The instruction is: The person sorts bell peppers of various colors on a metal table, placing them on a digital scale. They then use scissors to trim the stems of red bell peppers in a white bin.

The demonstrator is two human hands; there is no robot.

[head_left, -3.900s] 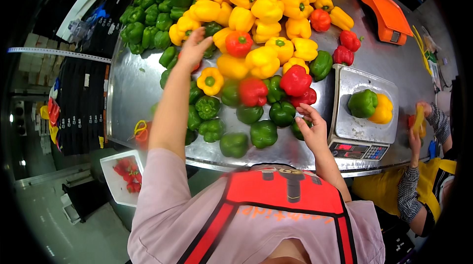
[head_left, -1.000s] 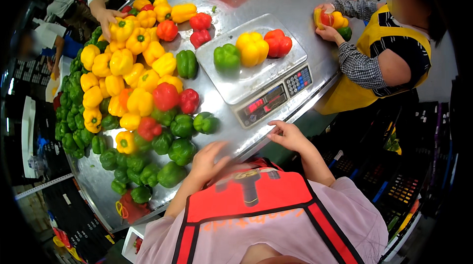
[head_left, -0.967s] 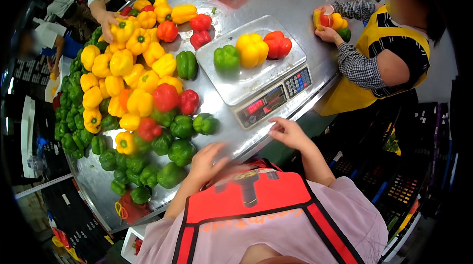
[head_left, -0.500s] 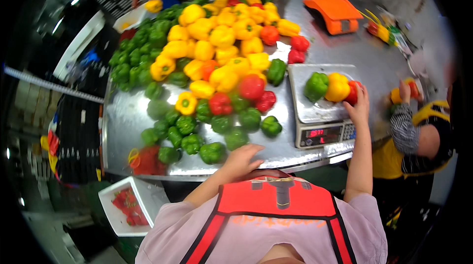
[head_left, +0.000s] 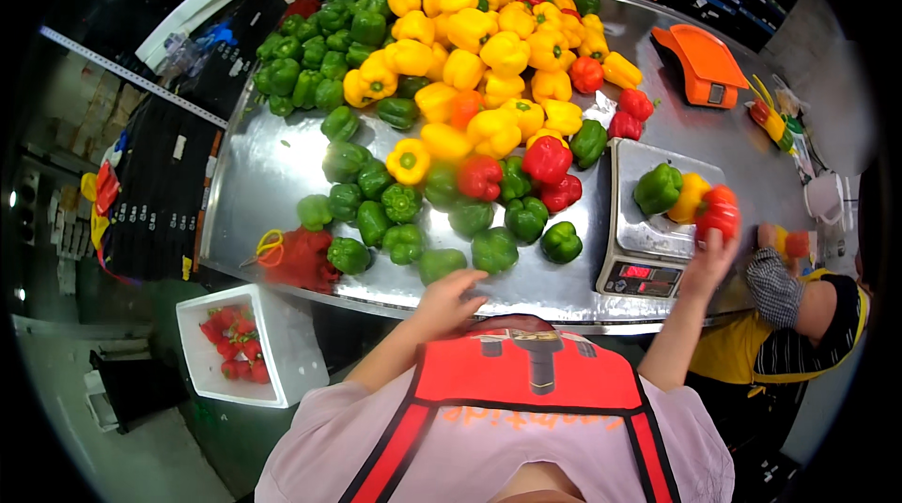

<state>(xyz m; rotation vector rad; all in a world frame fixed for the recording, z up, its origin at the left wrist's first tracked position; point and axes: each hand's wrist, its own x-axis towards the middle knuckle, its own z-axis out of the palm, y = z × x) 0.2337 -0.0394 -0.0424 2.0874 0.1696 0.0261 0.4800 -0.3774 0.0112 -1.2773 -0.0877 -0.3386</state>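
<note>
Toward the counter's [head_left: 246,193] near right corner, you are clasping a red pepper [head_left: 718,211] in your right hand [head_left: 707,266] over the scale's [head_left: 644,232] right side; your left hand [head_left: 449,304] is showing empty, fingers apart, at the near edge; a light, even grip would be sparing the skin.

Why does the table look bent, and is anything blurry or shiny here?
Head view: the table edge bows because the wide fisheye lens bends straight lines, and black fills the corners; bright glare shows on its bare metal; a yellow pepper mid-pile looks hazy, while the green pepper nearest the scale's left side looks crisper.
</note>
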